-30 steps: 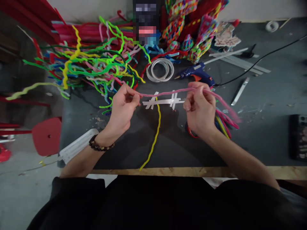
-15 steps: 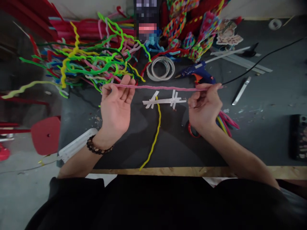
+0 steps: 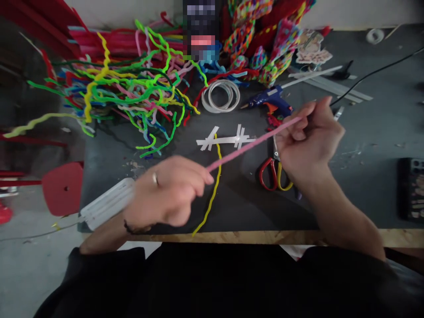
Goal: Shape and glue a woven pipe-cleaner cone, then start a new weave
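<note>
A pink pipe cleaner (image 3: 251, 145) is stretched at a slant between my two hands. My left hand (image 3: 167, 192), slightly blurred, is closed on its lower end, back of the hand up. Higher and to the right, my right hand (image 3: 309, 137) pinches the other end. Beneath the pipe cleaner, strips of white tape (image 3: 227, 140) lie on the dark table. A yellow pipe cleaner (image 3: 215, 190) runs from the tape toward the table's front edge. Scissors (image 3: 269, 174) with red and yellow handles lie just left of my right wrist.
A heap of coloured pipe cleaners (image 3: 126, 88) covers the back left. White tape rolls (image 3: 221, 96) and a blue glue gun (image 3: 273, 99) with a black cord lie behind my hands. Braided colourful pieces (image 3: 261, 39) are at the back. A dark phone-like object (image 3: 412, 190) sits far right.
My left hand has turned over, closed and come down toward me. My right hand has moved right and slightly up. The pink pipe cleaner has gone from level to slanted.
</note>
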`<control>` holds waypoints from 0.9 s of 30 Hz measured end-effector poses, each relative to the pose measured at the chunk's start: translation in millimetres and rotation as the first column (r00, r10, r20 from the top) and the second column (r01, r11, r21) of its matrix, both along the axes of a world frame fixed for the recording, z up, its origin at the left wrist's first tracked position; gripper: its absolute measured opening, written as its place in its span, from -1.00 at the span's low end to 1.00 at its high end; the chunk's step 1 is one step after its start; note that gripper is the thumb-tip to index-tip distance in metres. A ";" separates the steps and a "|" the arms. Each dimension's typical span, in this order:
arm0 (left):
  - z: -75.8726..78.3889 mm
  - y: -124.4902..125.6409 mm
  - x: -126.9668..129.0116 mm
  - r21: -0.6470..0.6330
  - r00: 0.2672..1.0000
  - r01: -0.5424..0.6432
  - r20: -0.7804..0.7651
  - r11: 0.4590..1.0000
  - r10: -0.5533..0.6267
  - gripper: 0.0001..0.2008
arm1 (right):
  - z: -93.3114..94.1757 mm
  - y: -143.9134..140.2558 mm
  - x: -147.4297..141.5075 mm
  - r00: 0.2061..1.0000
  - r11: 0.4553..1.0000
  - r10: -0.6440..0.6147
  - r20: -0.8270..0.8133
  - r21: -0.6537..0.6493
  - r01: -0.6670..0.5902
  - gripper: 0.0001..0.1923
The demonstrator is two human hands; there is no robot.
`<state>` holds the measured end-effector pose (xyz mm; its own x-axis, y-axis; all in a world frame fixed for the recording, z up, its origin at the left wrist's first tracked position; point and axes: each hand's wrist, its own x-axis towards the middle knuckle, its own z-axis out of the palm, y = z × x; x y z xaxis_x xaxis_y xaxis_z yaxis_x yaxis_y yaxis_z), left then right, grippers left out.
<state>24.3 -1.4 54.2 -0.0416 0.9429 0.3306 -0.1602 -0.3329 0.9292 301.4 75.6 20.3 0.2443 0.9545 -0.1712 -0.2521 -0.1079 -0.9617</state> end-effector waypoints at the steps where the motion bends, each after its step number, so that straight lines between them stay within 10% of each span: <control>1: 1.3 -8.3 -0.2 0.239 0.940 0.114 -0.339 0.964 -0.027 -0.79 | 2.1 0.0 0.1 0.999 0.999 0.034 0.010 -0.012 -0.034 -0.54; 4: -4.1 -21.9 8.3 0.583 0.784 0.494 -0.620 0.645 -0.039 -0.68 | 0.3 0.4 -11.3 0.991 0.989 0.133 0.021 -0.070 -0.131 -0.52; 5: -8.5 -23.8 13.7 0.676 0.721 0.669 -0.691 0.308 -0.047 -0.68 | -2.8 -0.3 -18.2 0.987 0.983 0.161 0.021 -0.088 -0.159 -0.52; 6: -13.5 -25.4 19.4 0.643 0.644 0.758 -0.764 0.111 0.026 -0.69 | -6.9 -1.8 -25.8 0.980 0.974 0.200 0.020 -0.111 -0.196 -0.52; 8: -23.3 -29.1 29.7 0.536 0.534 0.844 -0.836 -0.017 0.124 -0.72 | -16.1 -7.7 -40.6 0.951 0.945 0.304 0.054 -0.148 -0.293 -0.49; 12: -32.0 -33.9 36.0 0.474 0.473 0.875 -0.880 0.096 0.031 -0.78 | -29.2 -26.8 -58.2 0.813 0.826 0.558 0.166 -0.207 -0.525 -0.50; 16: -28.9 -29.8 31.7 0.530 0.532 0.843 -0.847 0.085 0.010 -0.76 | -27.2 -42.5 -61.4 0.675 0.847 0.522 0.521 -0.222 -0.483 -0.35; 23: -32.6 -41.7 35.4 0.594 0.591 0.804 -0.794 -0.027 0.138 -0.64 | -11.5 -61.1 -66.1 -0.029 0.893 0.295 0.955 -0.286 -0.346 -0.44; 27: -41.4 -36.8 31.9 0.630 0.631 0.776 -0.775 -0.036 0.038 -0.71 | -5.2 -74.4 -70.6 -0.195 0.847 0.295 0.935 -0.351 -0.400 -0.49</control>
<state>56.2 -38.2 12.8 0.7043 -0.3653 0.6087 -0.3625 -0.9223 -0.1341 230.8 1.2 15.2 -0.2764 0.9560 -0.0982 0.9534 0.2599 -0.1530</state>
